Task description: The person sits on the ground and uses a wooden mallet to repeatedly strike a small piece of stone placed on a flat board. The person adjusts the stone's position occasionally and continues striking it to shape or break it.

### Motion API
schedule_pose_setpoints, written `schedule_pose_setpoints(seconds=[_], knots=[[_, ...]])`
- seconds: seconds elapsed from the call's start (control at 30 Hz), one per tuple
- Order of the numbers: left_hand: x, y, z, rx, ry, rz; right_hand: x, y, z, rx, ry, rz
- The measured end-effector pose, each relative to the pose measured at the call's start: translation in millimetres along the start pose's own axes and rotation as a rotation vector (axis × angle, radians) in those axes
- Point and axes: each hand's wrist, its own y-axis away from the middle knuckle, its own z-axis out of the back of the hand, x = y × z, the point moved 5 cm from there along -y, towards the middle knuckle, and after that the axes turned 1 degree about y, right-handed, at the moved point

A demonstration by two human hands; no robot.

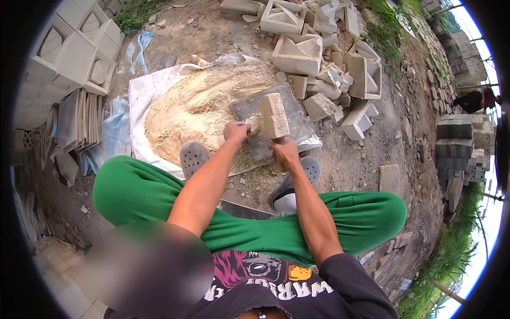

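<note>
A wooden mallet [274, 116] with a thick, blocky head is in my right hand [285, 151], the fingers wrapped round its short handle. The mallet head is above a dark flat slab [260, 148]. Over the slab's left part, my left hand [237, 131] is closed at a small pale stone chunk [256, 124], its fingertips against the chunk. Pale crumbs and powder lie about it. Under the slab spreads a white sheet [141, 101], bearing a broad heap of tan powder [196, 106].
Broken pale moulded blocks [298, 53] pile up at the far right. Stacked pale blocks [79, 45] and leaning thin panels [81, 119] stand at left. Grey blocks [454, 143] are stacked farther right. My feet in grey clogs [194, 158] flank the slab's near side.
</note>
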Motion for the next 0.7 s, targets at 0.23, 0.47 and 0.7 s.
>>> schedule_pose_setpoints(seconds=[0.23,0.47,0.7], knots=[[8,-8,3,-0.020,-0.087,-0.017,72,14,12,-0.107,-0.135,0.257],[2,-4,6,-0.098,-0.195,-0.092,6,13,-6,0.028,-0.124,-0.100],[8,-11,10,-0.042,-0.168,-0.131,77,8,18,-0.117,-0.143,0.199]])
